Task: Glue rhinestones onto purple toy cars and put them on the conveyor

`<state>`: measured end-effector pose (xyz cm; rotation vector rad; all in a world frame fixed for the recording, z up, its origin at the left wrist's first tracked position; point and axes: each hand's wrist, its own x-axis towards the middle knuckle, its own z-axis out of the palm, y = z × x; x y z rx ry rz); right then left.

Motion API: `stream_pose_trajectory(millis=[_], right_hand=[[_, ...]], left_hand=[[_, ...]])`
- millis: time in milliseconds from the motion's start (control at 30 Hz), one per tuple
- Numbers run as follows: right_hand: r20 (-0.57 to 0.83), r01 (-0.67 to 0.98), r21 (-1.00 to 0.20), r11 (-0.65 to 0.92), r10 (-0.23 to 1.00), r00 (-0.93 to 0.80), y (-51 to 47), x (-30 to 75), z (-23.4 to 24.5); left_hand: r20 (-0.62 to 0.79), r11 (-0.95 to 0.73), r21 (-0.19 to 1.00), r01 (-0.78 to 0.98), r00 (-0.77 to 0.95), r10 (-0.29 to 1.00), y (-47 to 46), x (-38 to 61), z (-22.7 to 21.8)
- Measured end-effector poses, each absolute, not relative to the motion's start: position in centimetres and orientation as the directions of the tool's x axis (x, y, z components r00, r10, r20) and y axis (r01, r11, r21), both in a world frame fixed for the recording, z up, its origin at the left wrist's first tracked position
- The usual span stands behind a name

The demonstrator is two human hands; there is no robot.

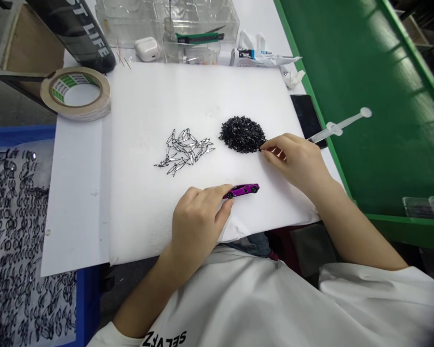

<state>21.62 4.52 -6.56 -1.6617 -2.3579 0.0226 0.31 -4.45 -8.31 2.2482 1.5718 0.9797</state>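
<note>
My left hand (201,217) pinches the rear end of a small purple toy car (243,190) between thumb and fingers, just above the white foam sheet (141,207). At the right edge of a pile of tiny shiny black pieces (241,134), my right hand (292,159) has its thumb and fingertips pressed together. Whatever lies between those fingertips is too small to name. Left of the black pile lies a loose cluster of thin leaf-shaped pieces (184,150) with dark outlines and pale middles.
A tape roll (75,91) and a dark bottle (75,33) stand at the upper left. Clear plastic boxes (130,19), a white earbud case (146,49) and a packet (260,58) line the back. At right lie a phone (305,113) and a syringe (332,129).
</note>
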Motion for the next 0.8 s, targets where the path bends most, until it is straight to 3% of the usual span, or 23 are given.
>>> stream_pose_trajectory(millis=[233, 433, 600, 800], right_hand=[[0.284, 0.916, 0.029, 0.4, 0.875, -0.391, 4.97, 21.4, -7.33], [0.386, 0.928, 0.004, 0.371, 0.856, -0.344, 4.79, 21.53, -6.81], [0.332, 0.911, -0.038, 0.411, 0.865, -0.377, 4.83, 21.69, -7.04], [0.31, 0.884, 0.057, 0.464, 0.834, -0.457, 5.01, 21.6, -7.42]], left_hand=[[0.377, -0.388, 0.539, 0.748, 0.198, 0.905, -4.63, 0.18, -8.23], [0.379, -0.384, 0.544, 0.746, 0.19, 0.906, -4.68, 0.24, -8.19], [0.371, -0.374, 0.559, 0.74, 0.18, 0.911, -4.64, 0.31, -8.23], [0.371, -0.376, 0.56, 0.738, 0.183, 0.911, -4.67, 0.21, -8.28]])
